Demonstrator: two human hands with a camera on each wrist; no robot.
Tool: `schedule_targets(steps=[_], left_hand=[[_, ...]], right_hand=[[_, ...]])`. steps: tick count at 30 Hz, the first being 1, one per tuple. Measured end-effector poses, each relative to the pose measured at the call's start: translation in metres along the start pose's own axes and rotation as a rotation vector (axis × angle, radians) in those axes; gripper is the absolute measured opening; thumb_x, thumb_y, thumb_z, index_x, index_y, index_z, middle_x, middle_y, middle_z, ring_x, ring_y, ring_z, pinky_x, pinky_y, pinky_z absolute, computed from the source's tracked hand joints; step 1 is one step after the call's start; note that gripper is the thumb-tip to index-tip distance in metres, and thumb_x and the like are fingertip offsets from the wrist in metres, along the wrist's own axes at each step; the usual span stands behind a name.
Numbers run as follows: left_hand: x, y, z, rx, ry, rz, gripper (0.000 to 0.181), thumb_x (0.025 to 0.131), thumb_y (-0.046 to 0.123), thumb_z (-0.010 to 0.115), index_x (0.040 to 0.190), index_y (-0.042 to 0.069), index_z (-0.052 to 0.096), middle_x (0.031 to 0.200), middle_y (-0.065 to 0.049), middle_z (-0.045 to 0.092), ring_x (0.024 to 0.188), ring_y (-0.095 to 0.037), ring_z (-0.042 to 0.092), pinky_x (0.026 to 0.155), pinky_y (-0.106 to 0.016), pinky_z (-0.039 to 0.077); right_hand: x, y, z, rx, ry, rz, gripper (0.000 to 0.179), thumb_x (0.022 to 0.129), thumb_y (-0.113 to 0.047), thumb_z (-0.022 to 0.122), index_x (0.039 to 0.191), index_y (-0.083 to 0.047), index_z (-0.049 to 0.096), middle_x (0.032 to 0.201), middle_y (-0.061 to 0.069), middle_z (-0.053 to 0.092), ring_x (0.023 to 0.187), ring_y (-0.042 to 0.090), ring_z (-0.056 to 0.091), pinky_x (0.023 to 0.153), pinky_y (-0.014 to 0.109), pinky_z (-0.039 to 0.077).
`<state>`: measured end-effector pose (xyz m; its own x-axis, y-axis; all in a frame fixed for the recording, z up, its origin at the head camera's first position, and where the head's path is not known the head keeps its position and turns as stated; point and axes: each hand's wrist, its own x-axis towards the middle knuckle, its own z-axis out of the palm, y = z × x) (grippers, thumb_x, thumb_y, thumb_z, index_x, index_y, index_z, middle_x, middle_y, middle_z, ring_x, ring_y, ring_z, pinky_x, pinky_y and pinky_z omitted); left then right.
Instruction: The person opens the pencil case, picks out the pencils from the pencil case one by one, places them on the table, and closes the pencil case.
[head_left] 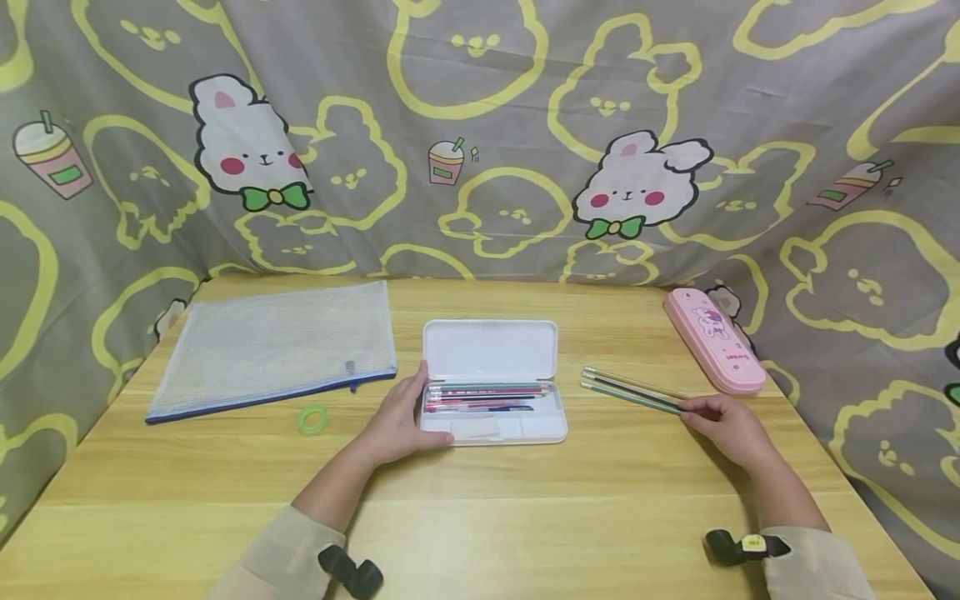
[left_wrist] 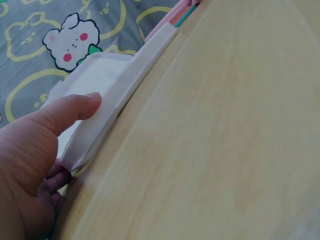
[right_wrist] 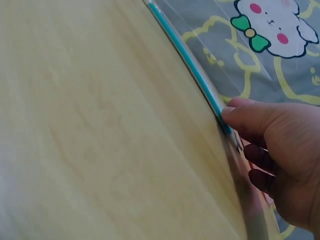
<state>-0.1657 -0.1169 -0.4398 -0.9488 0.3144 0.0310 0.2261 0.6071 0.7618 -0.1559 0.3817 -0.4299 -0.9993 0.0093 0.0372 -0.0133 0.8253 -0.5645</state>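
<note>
A white pencil case lies with its lid raised at the middle of the table. Several pencils and pens and a white eraser are inside it. My left hand grips the left end of this case, with the thumb over its near edge and the other fingers partly hidden behind. To the right, three pencils point left in a loose fan. My right hand pinches their right ends between thumb and fingers; a teal pencil shows nearest in the right wrist view.
A pink pencil case lies closed at the table's right edge, just beyond my right hand. On the left is a mesh zip pouch with a blue zipper edge. A green ring lies in front of it. Patterned cloth hangs behind the table.
</note>
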Motion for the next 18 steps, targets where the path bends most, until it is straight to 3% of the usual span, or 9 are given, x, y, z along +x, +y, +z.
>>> schedule_targets(steps=[8, 18], left_hand=[[0.001, 0.000, 0.000, -0.005, -0.010, -0.016, 0.125, 0.068, 0.038, 0.087, 0.157, 0.002, 0.007, 0.155, -0.026, 0.030, 0.144, -0.042, 0.027, 0.119, -0.055, 0.022], [0.000, 0.001, -0.001, -0.004, -0.009, -0.013, 0.125, 0.067, 0.038, 0.088, 0.157, 0.003, 0.007, 0.155, -0.025, 0.031, 0.144, -0.041, 0.028, 0.120, -0.055, 0.022]], right_hand=[[0.005, -0.036, 0.005, 0.060, 0.039, -0.047, 0.027, 0.093, -0.023, 0.067, 0.108, -0.002, 0.071, 0.095, 0.010, 0.069, 0.076, -0.005, 0.051, 0.065, 0.019, 0.045], [0.021, -0.089, 0.033, 0.208, -0.079, -0.117, 0.024, 0.092, -0.015, 0.068, 0.110, 0.000, 0.069, 0.102, 0.016, 0.071, 0.080, 0.004, 0.058, 0.067, 0.020, 0.050]])
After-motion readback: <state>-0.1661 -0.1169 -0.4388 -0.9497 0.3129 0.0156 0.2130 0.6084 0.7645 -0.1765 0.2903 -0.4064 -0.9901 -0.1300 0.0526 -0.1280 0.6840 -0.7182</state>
